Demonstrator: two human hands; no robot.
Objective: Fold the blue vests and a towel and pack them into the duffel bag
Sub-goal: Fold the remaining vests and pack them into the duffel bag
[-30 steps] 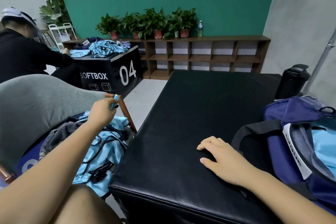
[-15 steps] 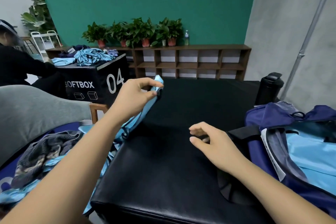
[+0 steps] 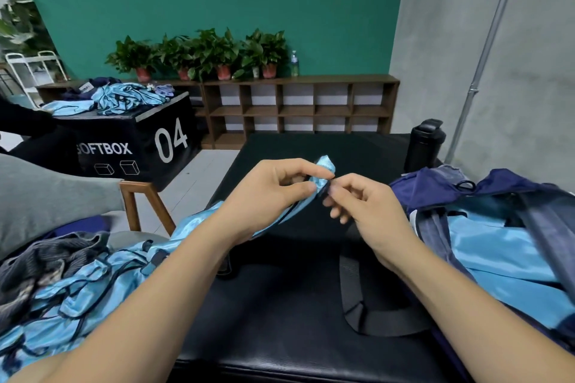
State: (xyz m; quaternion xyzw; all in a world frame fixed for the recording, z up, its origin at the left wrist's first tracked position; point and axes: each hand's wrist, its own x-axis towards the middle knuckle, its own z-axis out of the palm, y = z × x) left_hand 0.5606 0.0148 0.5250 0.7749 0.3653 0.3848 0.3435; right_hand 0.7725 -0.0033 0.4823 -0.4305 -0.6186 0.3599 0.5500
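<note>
1. left hand (image 3: pixel 267 196): centre of view; thumb and curled fingers pinch the top end of a light blue vest (image 3: pixel 325 165).
2. vest: raised above the black mat (image 3: pixel 273 320); its body trails toward 8 o'clock, passing under the left wrist.
3. right hand (image 3: pixel 364 211): just at 3 o'clock of the left hand; thumb and forefinger pinch the vest's dark edging, other fingers loosely curled.
4. pile of vests (image 3: pixel 93 286): 8 o'clock, off the mat's left edge, crumpled; a dark striped cloth (image 3: pixel 46 261) lies against it at 9 o'clock.
5. duffel bag (image 3: pixel 435 186): navy, 3 to 4 o'clock, open on the mat; light blue fabric (image 3: pixel 497 258) lies inside; its black strap (image 3: pixel 351 289) loops on the mat at 5 o'clock.
6. black bottle (image 3: pixel 424 146): 2 o'clock, upright, beyond the bag.
7. black box (image 3: pixel 130 146) marked "04": 10 o'clock, blue cloth heaped on top.
</note>
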